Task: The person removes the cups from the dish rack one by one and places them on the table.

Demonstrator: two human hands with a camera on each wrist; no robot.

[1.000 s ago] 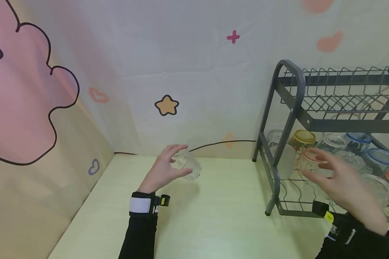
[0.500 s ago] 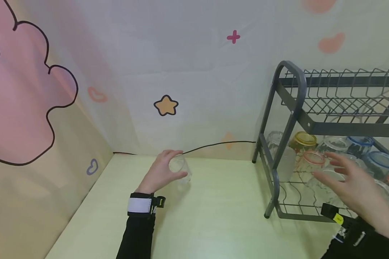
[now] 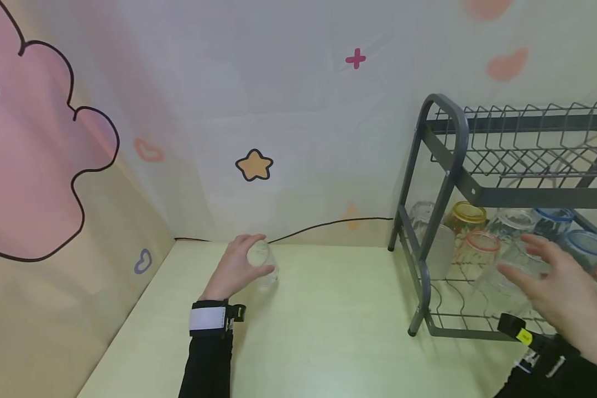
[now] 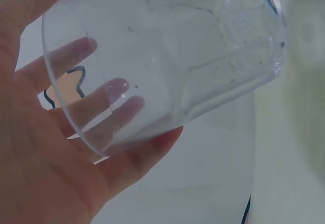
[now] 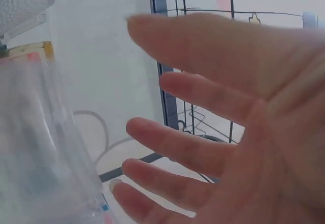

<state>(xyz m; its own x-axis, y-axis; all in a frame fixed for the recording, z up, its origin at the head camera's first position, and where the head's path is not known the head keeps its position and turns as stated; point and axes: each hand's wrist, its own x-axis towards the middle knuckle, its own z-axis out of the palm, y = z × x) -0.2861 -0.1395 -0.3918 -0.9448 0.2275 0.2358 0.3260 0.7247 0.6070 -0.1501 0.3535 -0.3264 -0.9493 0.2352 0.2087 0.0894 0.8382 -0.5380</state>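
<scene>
A clear drinking glass (image 3: pixel 268 266) is gripped near its rim by my left hand (image 3: pixel 232 269), above the back of the table. In the left wrist view the fingers and thumb curl round the glass (image 4: pixel 203 56), whose faceted base points to the table surface. At the front of the rack's lower tier, my right hand (image 3: pixel 559 284) holds nothing, its fingers spread and slightly bent. Just left of it an upside-down clear glass (image 3: pixel 502 290) stands on the wire tier. The right wrist view shows a clear glass (image 5: pixel 35 142) apart from the fingertips.
The grey two-tier dish rack (image 3: pixel 460 160) stands on the right of the table (image 3: pixel 328 326). Several upturned glasses fill its lower tier, among them a yellow-rimmed glass (image 3: pixel 467 215) and a blue-rimmed glass (image 3: pixel 584 246). A printed curtain (image 3: pixel 308 138) hangs behind.
My left hand has moved left and slightly down with the glass, which stands more upright now. My right hand has drawn back to the right, away from the glass at the rack's front.
</scene>
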